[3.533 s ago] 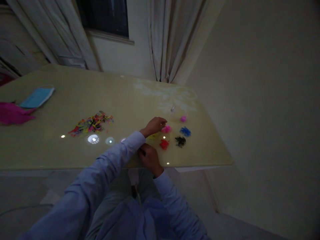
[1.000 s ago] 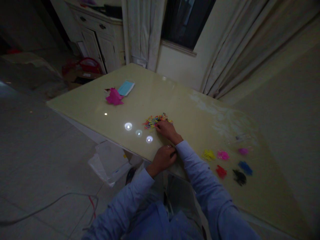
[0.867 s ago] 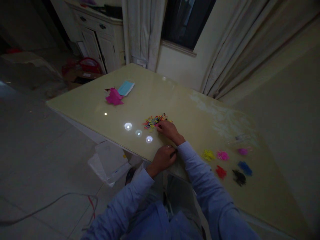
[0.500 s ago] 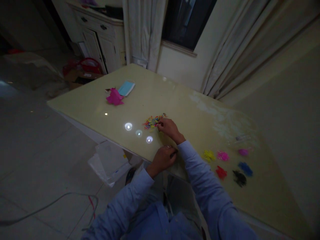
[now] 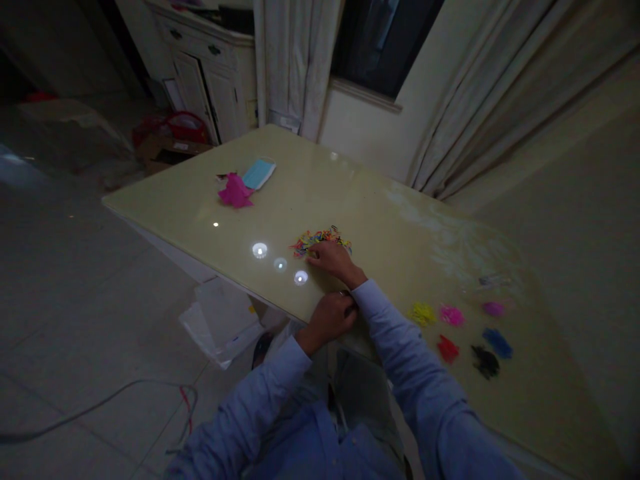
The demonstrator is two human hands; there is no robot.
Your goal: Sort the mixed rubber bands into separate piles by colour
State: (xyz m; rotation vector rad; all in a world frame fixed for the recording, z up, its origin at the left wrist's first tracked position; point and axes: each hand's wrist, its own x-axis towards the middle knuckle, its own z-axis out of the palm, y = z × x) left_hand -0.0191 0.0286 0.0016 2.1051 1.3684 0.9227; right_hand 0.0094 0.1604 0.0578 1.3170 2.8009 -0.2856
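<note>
My right hand (image 5: 331, 257) lies on the near edge of a mixed pile of small colourful bands (image 5: 323, 237) on the glossy yellowish table (image 5: 380, 220). Its fingers are bent down into the pile, and what they pinch is hidden. My left hand (image 5: 333, 316) rests curled at the table's front edge, just below the right wrist. To the right lie small sorted heaps: yellow (image 5: 421, 312), pink (image 5: 451, 315), red (image 5: 447, 348), black (image 5: 485, 361), blue (image 5: 497, 342) and magenta (image 5: 493, 308).
A crumpled magenta piece (image 5: 235, 192) and a light blue face mask (image 5: 259, 174) lie at the table's far left. White plastic (image 5: 220, 320) and a cable (image 5: 100, 407) are on the floor. A cabinet (image 5: 205, 60), curtains and a dark window stand behind.
3.5 s ago a hand was at the sorted pink heap. Over the last second my right hand stays at the mixed pile, fingers shifting a little. My left hand has held still.
</note>
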